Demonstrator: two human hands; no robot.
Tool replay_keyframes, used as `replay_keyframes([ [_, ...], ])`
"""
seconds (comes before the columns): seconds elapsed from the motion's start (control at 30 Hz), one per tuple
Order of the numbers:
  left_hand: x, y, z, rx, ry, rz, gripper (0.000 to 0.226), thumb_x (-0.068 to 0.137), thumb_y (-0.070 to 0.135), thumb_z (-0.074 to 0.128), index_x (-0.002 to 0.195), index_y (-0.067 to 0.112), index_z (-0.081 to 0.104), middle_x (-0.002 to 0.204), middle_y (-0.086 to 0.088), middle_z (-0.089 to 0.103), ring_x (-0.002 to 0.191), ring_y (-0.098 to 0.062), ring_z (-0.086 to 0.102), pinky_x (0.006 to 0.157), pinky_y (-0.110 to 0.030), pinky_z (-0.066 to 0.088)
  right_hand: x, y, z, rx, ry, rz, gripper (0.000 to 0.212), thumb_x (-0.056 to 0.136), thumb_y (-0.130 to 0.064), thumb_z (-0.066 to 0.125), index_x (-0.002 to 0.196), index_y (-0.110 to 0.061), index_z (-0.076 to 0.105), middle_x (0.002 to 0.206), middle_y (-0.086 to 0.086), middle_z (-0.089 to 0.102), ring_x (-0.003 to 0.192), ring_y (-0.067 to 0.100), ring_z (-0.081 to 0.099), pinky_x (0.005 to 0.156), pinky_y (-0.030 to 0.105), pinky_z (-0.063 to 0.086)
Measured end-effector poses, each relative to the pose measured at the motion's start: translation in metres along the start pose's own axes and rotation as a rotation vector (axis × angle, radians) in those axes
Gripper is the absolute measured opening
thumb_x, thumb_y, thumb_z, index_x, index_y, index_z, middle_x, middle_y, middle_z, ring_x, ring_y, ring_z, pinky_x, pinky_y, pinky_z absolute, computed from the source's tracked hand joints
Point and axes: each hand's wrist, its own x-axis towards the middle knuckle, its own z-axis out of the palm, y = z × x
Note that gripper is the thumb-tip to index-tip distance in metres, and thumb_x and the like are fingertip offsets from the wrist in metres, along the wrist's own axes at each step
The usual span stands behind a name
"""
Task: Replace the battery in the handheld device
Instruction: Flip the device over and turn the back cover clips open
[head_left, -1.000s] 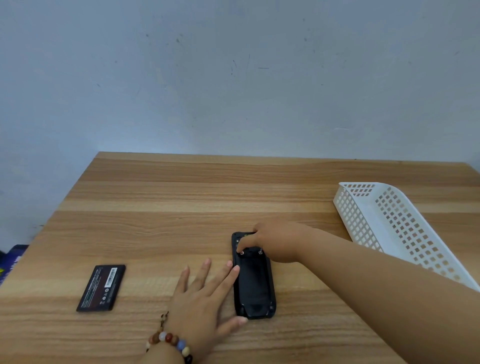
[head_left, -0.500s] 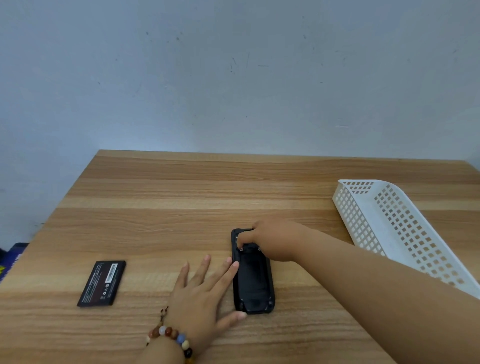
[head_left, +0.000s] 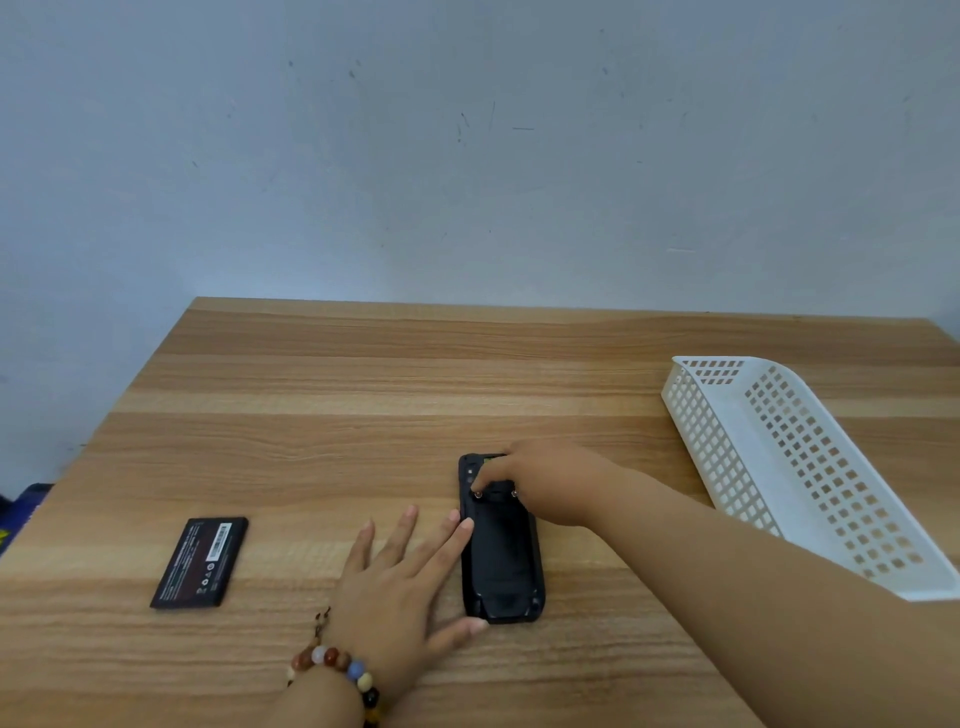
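Bracing device (head_left: 501, 561) with flat, open-fingered left hand (head_left: 395, 587), gripping its top with curled right hand (head_left: 545, 480); battery (head_left: 200, 562) lower left.

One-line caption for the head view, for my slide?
Left hand braces the handheld device on the table; right hand pinches at its far end; loose battery lies apart.

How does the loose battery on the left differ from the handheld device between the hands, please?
The battery is smaller and shorter than the handheld device. The battery bears a white printed label; the handheld device's back looks plain. The battery lies untouched, while the left hand rests against the handheld device's side and the right hand touches its far end. Both are black and lie flat on the table.
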Motion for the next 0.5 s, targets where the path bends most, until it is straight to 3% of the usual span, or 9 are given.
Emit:
replay_keyframes([
  [0.13,0.000,-0.001,0.000,-0.014,0.000,0.001,0.078,0.085,0.076,0.020,0.145,0.028,0.028,0.139,0.012,0.043,0.123,-0.027,0.047,0.097,-0.049,0.023,-0.017,0.003,0.009,0.613,0.257,0.127,0.048,0.095,-0.006,0.036,0.135,-0.033,0.041,0.141,-0.004,0.046,0.129,0.012,0.042,0.098,0.020,0.031],
  [0.23,0.001,-0.001,-0.001,-0.017,-0.017,-0.004,0.077,0.084,0.077,0.019,0.143,0.028,0.032,0.140,0.013,0.041,0.123,-0.024,0.047,0.097,-0.048,0.023,-0.028,0.003,0.027,0.964,0.349,0.196,0.047,0.096,-0.006,0.039,0.140,-0.024,0.035,0.146,-0.004,0.040,0.131,0.003,0.035,0.101,0.015,0.025],
  [0.4,0.000,-0.001,0.001,-0.036,-0.014,0.000,0.078,0.086,0.075,0.018,0.147,0.027,0.018,0.142,0.011,0.038,0.126,-0.021,0.043,0.103,-0.045,0.012,-0.036,-0.003,0.056,1.065,0.396,0.225,0.045,0.097,-0.009,0.039,0.139,-0.022,0.037,0.146,-0.008,0.039,0.129,-0.001,0.032,0.107,0.016,0.024],
  [0.5,-0.001,-0.001,0.001,-0.042,-0.003,0.004,0.077,0.087,0.074,0.018,0.148,0.027,0.014,0.141,0.010,0.040,0.126,-0.021,0.043,0.103,-0.046,0.015,-0.039,-0.006,0.068,1.065,0.411,0.225,0.046,0.096,-0.010,0.041,0.140,-0.024,0.034,0.149,-0.010,0.032,0.136,0.002,0.027,0.113,0.020,0.021],
])
